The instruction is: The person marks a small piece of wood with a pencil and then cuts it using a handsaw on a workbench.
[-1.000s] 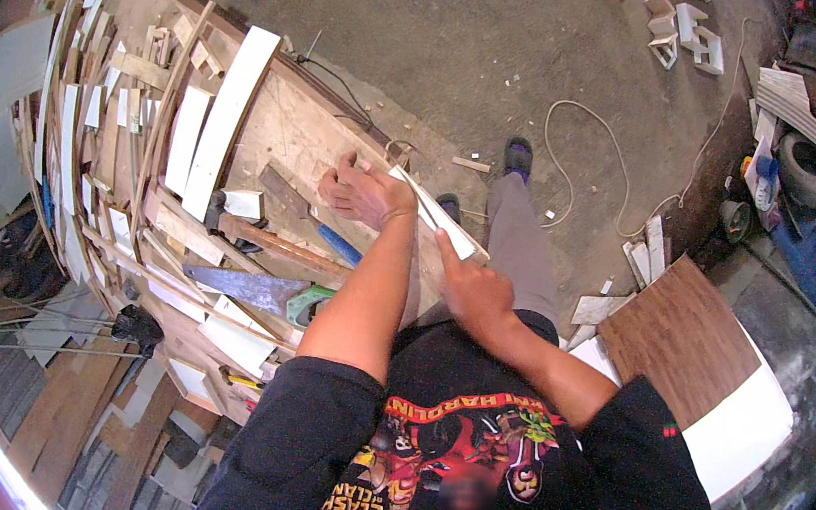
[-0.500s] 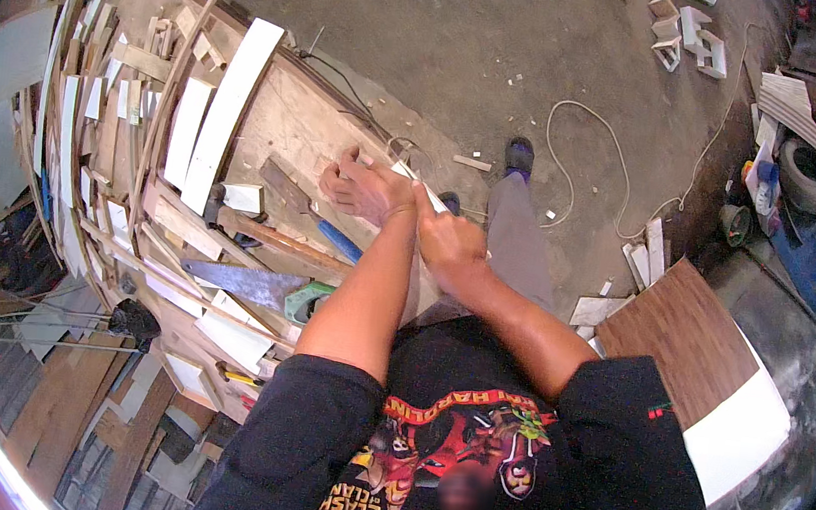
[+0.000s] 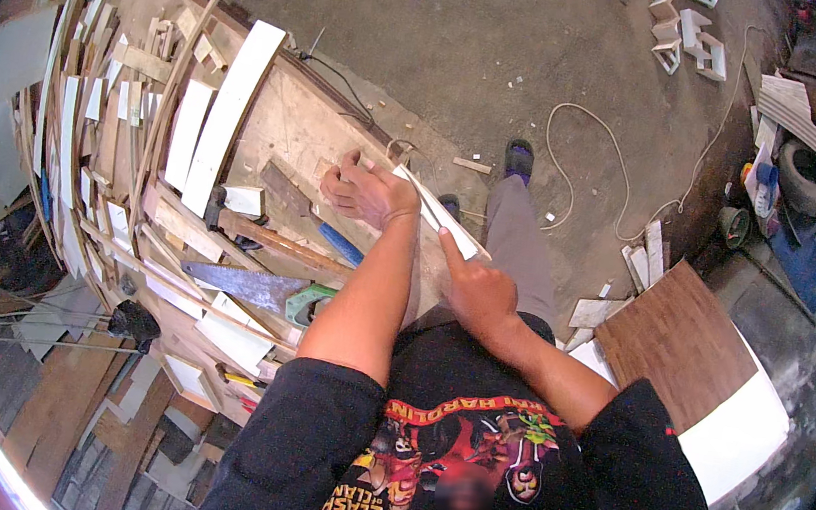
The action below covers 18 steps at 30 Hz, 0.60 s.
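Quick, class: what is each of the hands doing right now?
Left hand: curled, pressing the white strip on the workbench.
Right hand: index finger extended, touching the strip's near end.

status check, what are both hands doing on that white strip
Left hand pressing down on the far end of the white strip. Right hand at its near end, forefinger on it. Handsaw and wood offcuts crowd the bench, clear of the strip.
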Each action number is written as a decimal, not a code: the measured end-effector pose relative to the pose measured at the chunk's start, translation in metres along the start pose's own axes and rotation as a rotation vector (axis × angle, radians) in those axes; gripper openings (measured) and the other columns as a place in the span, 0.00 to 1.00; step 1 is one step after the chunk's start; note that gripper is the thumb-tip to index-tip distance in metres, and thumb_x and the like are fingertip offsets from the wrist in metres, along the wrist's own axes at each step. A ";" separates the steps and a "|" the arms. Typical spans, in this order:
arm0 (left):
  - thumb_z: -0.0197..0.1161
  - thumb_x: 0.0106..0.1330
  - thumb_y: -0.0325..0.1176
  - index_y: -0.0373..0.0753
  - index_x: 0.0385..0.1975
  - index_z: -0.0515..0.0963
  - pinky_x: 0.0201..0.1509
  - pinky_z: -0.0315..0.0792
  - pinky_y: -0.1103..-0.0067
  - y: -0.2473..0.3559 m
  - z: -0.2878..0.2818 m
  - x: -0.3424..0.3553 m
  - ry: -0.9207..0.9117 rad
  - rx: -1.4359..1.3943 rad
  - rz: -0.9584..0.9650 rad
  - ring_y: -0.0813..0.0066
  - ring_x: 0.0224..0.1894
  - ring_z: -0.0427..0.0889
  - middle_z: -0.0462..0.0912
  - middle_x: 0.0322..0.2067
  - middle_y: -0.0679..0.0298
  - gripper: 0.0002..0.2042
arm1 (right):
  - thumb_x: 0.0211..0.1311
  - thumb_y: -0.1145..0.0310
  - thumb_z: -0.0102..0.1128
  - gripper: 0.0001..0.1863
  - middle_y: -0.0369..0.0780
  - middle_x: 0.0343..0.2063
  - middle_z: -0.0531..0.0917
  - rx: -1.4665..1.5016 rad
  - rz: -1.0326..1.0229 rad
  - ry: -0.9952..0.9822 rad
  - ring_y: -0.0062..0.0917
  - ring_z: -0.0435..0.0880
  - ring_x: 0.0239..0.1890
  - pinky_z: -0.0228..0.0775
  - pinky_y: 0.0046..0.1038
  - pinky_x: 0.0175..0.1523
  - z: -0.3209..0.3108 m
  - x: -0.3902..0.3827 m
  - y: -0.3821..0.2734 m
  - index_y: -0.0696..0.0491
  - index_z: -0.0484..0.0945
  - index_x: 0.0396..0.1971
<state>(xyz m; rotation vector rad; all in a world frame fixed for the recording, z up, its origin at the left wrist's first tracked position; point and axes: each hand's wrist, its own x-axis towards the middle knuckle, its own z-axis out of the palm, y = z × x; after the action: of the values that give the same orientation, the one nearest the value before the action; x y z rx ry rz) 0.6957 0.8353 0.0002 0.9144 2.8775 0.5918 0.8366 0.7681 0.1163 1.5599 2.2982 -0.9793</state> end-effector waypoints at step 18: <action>0.54 0.68 0.37 0.45 0.55 0.71 0.67 0.50 0.54 -0.005 0.006 0.001 -0.006 0.021 -0.032 0.50 0.68 0.53 0.61 0.59 0.52 0.16 | 0.56 0.71 0.56 0.37 0.46 0.19 0.82 0.052 0.079 0.039 0.40 0.87 0.24 0.80 0.43 0.29 0.012 0.009 0.000 0.44 0.67 0.70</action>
<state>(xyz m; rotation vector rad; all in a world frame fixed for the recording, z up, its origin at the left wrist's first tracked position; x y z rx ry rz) 0.6935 0.8342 -0.0071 0.8698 2.8923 0.5562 0.8304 0.7673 0.1028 1.6911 2.2345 -1.0050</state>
